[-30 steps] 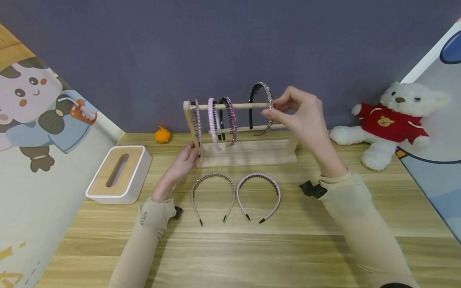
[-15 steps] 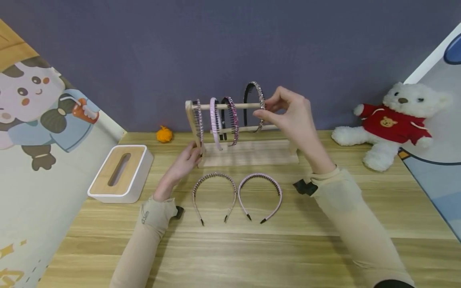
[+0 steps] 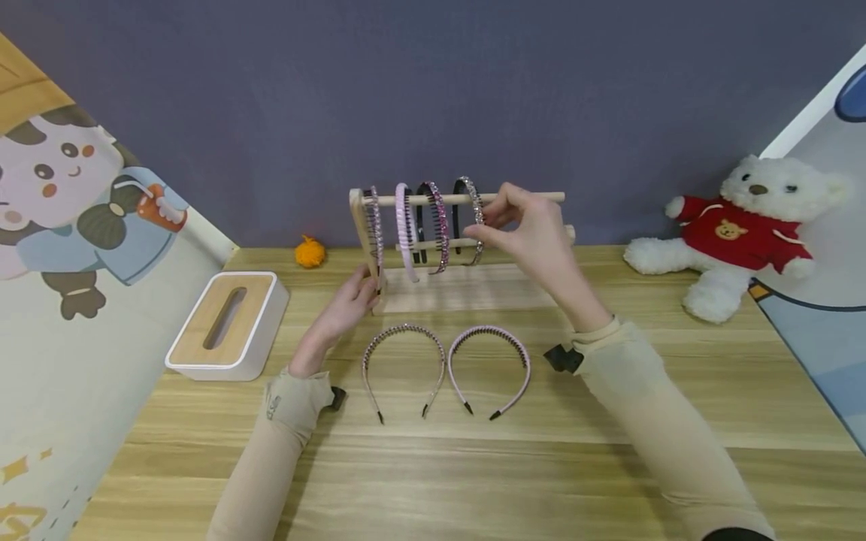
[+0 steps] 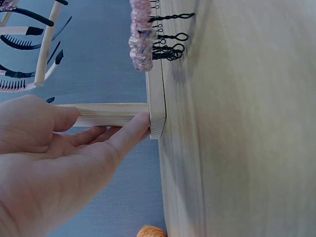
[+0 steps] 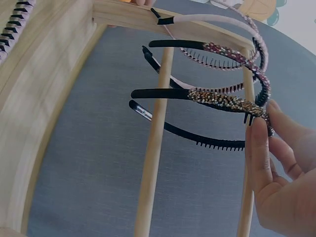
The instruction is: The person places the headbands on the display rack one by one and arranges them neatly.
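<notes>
A wooden rack with two rods carries several headbands. My right hand pinches a black headband with glittery stones between thumb and fingers; it hangs over the rods, right of a pink-stoned headband. In the right wrist view its sparkling band has toothed black ends around the rods. At the rack's left end my left hand grips the upright; in the left wrist view the thumb and fingers lie around this wooden post. Two headbands, one beaded and one pink, lie in front.
A tissue box with a wooden lid stands at the left. Behind it sits a small orange item. A white teddy bear in a red sweater sits at the back right, and a dark wall rises behind the rack.
The glittery black headband has moved left along the rods in my right hand, closer to the other hanging headbands. My left hand has stayed at the rack's left end.
</notes>
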`<state>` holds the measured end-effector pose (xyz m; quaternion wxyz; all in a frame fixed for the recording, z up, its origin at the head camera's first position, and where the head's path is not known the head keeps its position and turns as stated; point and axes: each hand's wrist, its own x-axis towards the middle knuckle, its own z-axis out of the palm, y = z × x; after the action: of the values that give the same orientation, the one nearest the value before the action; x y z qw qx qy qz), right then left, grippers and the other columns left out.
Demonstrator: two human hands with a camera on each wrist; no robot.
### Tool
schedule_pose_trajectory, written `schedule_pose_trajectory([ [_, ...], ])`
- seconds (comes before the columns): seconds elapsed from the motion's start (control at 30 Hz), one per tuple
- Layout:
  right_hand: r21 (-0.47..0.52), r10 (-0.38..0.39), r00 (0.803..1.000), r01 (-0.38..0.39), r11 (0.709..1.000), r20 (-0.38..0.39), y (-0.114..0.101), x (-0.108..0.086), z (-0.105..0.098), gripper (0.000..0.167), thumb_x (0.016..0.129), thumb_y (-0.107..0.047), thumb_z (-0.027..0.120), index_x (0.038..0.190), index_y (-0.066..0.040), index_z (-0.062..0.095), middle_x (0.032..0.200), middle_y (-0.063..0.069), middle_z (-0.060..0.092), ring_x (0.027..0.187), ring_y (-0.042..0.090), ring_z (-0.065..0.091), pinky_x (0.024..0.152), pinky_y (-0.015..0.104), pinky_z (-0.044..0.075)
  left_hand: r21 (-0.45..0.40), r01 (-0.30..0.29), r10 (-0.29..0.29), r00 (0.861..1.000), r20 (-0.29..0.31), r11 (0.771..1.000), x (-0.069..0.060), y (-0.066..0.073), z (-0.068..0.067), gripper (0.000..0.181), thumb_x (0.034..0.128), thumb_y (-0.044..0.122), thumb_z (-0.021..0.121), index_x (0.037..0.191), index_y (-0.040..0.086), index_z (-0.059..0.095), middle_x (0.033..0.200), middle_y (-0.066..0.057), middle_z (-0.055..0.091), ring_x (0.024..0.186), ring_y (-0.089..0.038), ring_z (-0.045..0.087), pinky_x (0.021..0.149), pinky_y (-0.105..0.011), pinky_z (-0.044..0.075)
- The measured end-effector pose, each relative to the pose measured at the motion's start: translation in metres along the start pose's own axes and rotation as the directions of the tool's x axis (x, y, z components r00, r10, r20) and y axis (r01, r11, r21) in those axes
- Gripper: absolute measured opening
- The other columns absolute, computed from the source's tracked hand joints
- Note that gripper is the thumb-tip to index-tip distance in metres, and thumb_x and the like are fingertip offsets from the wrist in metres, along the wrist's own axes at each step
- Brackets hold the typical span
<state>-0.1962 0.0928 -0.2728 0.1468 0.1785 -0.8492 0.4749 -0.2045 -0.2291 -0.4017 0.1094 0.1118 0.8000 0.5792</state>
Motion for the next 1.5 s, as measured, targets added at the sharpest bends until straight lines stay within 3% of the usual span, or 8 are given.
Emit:
schedule_pose_trajectory([
  [0.23,-0.043,-0.016,1.000,0.015,0.999,-0.013,0.001,-0.001,0.004,0.033,0.085,-0.020,0.095,0.100,-0.006,0.069,0.098,0.007,0.076,0.089,0.022,0.073,0.084,0.040,0.060,-0.014,-0.002,0.002,1.000,-0.003,1.000,-0.001,0.001,0.001,0.052,0.1187,0.010,0.027,0.163,-0.014,0.014,0.163,-0.039,0.028,0.151,-0.049,0.035,0.125,-0.050,0.039],
  [0.47,-0.040,-0.029,0.999,0.028,0.999,-0.033,0.002,-0.003,0.006,0.041,0.084,-0.017,0.096,0.111,-0.004,0.068,0.099,0.009,0.075,0.088,0.022,0.072,0.084,0.037,0.061,-0.022,0.035,-0.035,0.999,0.002,0.999,-0.001,0.001,0.001,0.059,0.1189,0.011,0.026,0.165,-0.013,-0.002,0.169,-0.039,0.010,0.154,-0.049,0.028,0.126,-0.048,0.037],
  [0.7,0.000,-0.037,0.998,0.037,0.999,-0.048,0.005,-0.006,0.004,0.044,0.084,-0.017,0.095,0.116,-0.003,0.067,0.101,0.010,0.075,0.090,0.023,0.071,0.090,0.044,0.062,-0.019,0.021,-0.021,1.000,0.006,1.000,-0.002,0.001,0.000,0.057,0.1188,0.011,0.026,0.165,-0.013,0.003,0.167,-0.040,0.017,0.153,-0.050,0.030,0.126,-0.050,0.037],
  [0.9,0.015,-0.068,0.993,0.070,0.997,-0.100,0.009,-0.014,0.000,0.037,0.089,-0.020,0.090,0.113,-0.003,0.068,0.102,0.006,0.076,0.089,0.017,0.071,0.085,0.033,0.062,-0.013,0.026,-0.026,1.000,0.007,1.000,-0.003,0.002,-0.001,0.058,0.1190,0.013,0.026,0.165,-0.012,0.001,0.168,-0.039,0.014,0.154,-0.049,0.030,0.126,-0.049,0.037],
  [1.03,0.054,-0.043,0.991,0.050,0.997,-0.123,0.012,-0.025,-0.006,0.031,0.094,-0.016,0.086,0.113,-0.001,0.068,0.103,0.007,0.076,0.087,0.011,0.070,0.082,0.024,0.062,-0.003,0.031,-0.031,0.999,0.013,1.000,-0.002,0.002,-0.001,0.059,0.1191,0.013,0.027,0.166,-0.012,0.000,0.169,-0.039,0.012,0.154,-0.049,0.030,0.125,-0.050,0.038],
  [1.3,0.019,0.042,0.999,-0.042,0.999,-0.013,0.029,-0.050,-0.015,0.031,0.098,-0.010,0.081,0.121,0.004,0.066,0.111,0.015,0.076,0.089,0.022,0.072,0.072,0.017,0.061,-0.012,0.026,-0.026,0.999,0.021,1.000,-0.003,0.003,0.000,0.062,0.1192,0.016,0.026,0.165,-0.012,-0.003,0.169,-0.040,0.006,0.155,-0.050,0.025,0.126,-0.049,0.036],
  [1.5,-0.029,0.105,0.992,-0.103,0.994,0.072,0.050,-0.072,-0.013,0.035,0.098,-0.013,0.081,0.126,0.003,0.067,0.113,0.017,0.076,0.093,0.031,0.075,0.071,0.019,0.062,-0.004,0.019,-0.019,1.000,0.022,1.000,-0.005,0.004,0.000,0.062,0.1190,0.017,0.026,0.164,-0.014,-0.003,0.168,-0.043,0.003,0.155,-0.051,0.024,0.125,-0.048,0.037],
])
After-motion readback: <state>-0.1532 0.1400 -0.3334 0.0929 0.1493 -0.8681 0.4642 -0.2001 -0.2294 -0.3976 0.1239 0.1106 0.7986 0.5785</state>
